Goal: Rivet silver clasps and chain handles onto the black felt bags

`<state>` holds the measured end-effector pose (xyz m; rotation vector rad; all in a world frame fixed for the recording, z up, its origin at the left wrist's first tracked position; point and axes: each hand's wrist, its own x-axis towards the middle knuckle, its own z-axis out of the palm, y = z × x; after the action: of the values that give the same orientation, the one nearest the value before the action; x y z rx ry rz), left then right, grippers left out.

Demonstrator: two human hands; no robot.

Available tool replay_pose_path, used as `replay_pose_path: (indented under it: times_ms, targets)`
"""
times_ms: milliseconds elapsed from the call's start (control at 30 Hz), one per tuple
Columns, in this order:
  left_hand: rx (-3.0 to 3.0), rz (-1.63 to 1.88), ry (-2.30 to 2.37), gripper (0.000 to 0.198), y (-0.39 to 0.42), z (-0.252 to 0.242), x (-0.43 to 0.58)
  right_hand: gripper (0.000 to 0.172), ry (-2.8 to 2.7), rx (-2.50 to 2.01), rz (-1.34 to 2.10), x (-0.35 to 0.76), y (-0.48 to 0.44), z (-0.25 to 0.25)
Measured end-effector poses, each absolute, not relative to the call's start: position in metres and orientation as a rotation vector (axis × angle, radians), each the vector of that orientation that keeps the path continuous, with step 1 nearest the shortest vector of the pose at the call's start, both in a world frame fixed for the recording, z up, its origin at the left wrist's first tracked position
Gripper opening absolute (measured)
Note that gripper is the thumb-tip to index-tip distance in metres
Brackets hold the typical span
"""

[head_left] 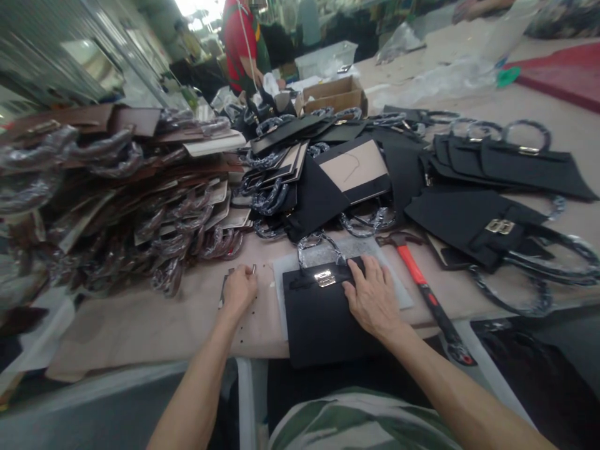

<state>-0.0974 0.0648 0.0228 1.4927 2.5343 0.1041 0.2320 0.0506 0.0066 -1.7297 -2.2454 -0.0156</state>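
Observation:
A black handbag panel (323, 325) with a shiny metal clasp (325, 279) lies before me at the table's front edge. Its plastic-wrapped handle (321, 245) points away from me, and a pale translucent sheet (400, 294) is under it. My right hand (375, 294) rests on the panel's upper right part, fingers stretched out. To the left, my left hand (240, 290) is closed at the tabletop; a small metal end shows by its fingertips, and a dark piece beside it is mostly hidden. What it grips is unclear.
A hammer (424, 290) with a red and black handle lies at right. Brown wrapped-handle pieces (140, 187) are piled at left; several black panels (469, 219) lie behind and right. A cardboard box (335, 97) and a person in red (241, 47) are farther back.

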Motion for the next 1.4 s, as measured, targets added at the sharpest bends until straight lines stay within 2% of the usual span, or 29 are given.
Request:
replay_pose_path:
  times_ms: [100,167,300,467,633,833,967,1033,1100,1167,1233,1400]
  targets:
    - [1.708,0.343,2.473,0.017,0.047,0.026,-0.073,0.039,-2.204,-1.688,0.034,0.234,0.051,0.006]
    - [1.922,0.504,2.247,0.018,0.039,0.029,-0.049,0.035,-2.188,-1.661,0.060,0.235,0.051,0.006]
    - [2.138,0.547,1.908,0.015,0.034,0.034,-0.007,0.032,-2.170,-1.643,0.077,0.236,0.055,0.009]
    - [2.145,0.491,1.933,0.010,0.044,0.035,0.002,0.021,-2.215,-1.552,0.184,0.242,0.071,0.008]
    - [2.041,0.713,1.998,0.017,0.048,0.025,-0.003,0.001,-2.067,-1.411,0.226,0.248,0.086,-0.004]
    - [1.808,0.937,2.336,0.023,0.047,0.011,0.016,0.016,-2.046,-1.576,0.066,0.237,0.093,-0.002]
    - [1.664,0.921,2.452,0.028,0.053,0.012,0.025,0.009,-2.044,-1.714,-0.072,0.229,0.094,0.003]
    - [1.704,0.924,2.423,0.027,0.053,0.012,0.023,0.013,-2.042,-1.692,-0.069,0.228,0.094,0.003]
    - [1.817,0.962,2.309,0.023,0.050,0.009,0.018,0.026,-2.034,-1.633,0.002,0.230,0.094,0.002]
    - [1.912,1.031,2.164,0.014,0.042,0.006,0.012,0.034,-2.029,-1.564,0.097,0.235,0.095,-0.001]
    - [1.938,1.115,2.058,0.005,0.032,0.004,0.008,0.036,-2.034,-1.514,0.151,0.239,0.096,-0.003]
    - [1.817,1.291,2.087,0.018,0.016,-0.001,0.014,0.039,-2.086,-1.515,0.054,0.241,0.105,-0.009]
